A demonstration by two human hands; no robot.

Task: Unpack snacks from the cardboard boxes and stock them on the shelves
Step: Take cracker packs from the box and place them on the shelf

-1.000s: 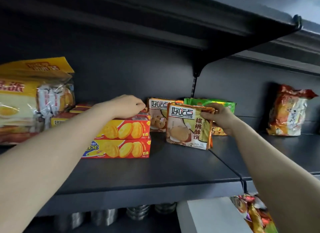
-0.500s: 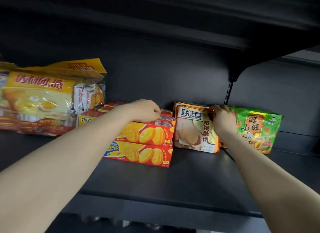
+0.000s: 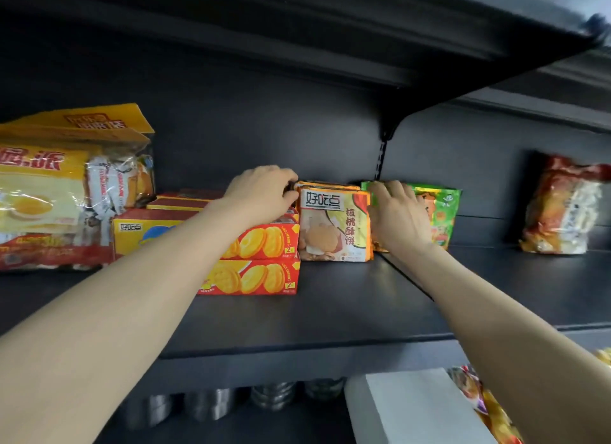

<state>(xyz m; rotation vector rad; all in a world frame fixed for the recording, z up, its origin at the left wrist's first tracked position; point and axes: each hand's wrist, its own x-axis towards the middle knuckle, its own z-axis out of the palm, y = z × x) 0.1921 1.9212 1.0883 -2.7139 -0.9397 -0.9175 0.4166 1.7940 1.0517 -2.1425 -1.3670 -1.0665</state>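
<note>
both hands reach onto the dark matte shelf [image 3: 330, 311] and flank an upright stack of flat, square biscuit packs [image 3: 334, 222], glossy orange film with a printed cookie on the front. left hand [image 3: 264, 195] sits knuckles up at the stack's upper left corner, fingers curled over the top edge of the packs, seemingly gripping them, though the fingertips are hidden behind the packs. right hand [image 3: 398, 212] lies against the stack's right side with fingers fairly straight and close together, pressing the packs rather than wrapping them; its back covers part of a shiny green snack bag [image 3: 441, 212] standing just beyond it.

under the left wrist are red and yellow cardboard boxes [image 3: 261, 262], rectangular, stacked two high, with round sandwich cookies printed on the front; they touch the biscuit packs' left side. further left of that hand stand large crinkly plastic bags of individually wrapped cakes [image 3: 66, 192], yellow with clear windows. well right of the right hand, a rumpled red and white bag [image 3: 562, 209] leans against the back panel. below the forearms, on the lower level, sit round metal cans [image 3: 271, 397] and a white box [image 3: 420, 407] beside more colourful wrappers [image 3: 479, 397].
</note>
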